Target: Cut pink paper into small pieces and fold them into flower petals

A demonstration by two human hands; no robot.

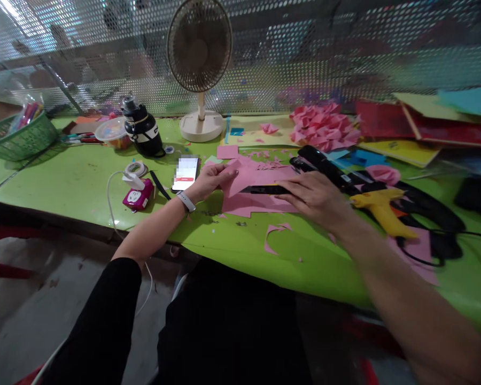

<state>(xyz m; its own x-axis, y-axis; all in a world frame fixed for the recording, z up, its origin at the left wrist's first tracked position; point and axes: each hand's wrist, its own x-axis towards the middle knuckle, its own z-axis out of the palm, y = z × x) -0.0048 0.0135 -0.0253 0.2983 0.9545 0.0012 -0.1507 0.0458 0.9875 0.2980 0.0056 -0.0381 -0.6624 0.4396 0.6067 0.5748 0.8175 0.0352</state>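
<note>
My left hand (210, 181) pinches the left edge of a pink paper sheet (256, 190) lying on the green table (84, 182). My right hand (312, 197) rests on the same paper, fingers closed around the handle end of a black tool (262, 189) that looks like scissors or a knife lying across the sheet. Pink paper offcuts (274, 235) lie near the front edge. A pile of folded pink paper flowers (324, 127) sits further back.
A yellow glue gun (380, 211) and black cables lie right of my right hand. A phone (185, 174), a pink power bank (138, 197), a black bottle (143, 128), a desk fan (200, 69) and a green basket (20, 140) stand left and behind. Coloured paper stacks (425, 128) fill the back right.
</note>
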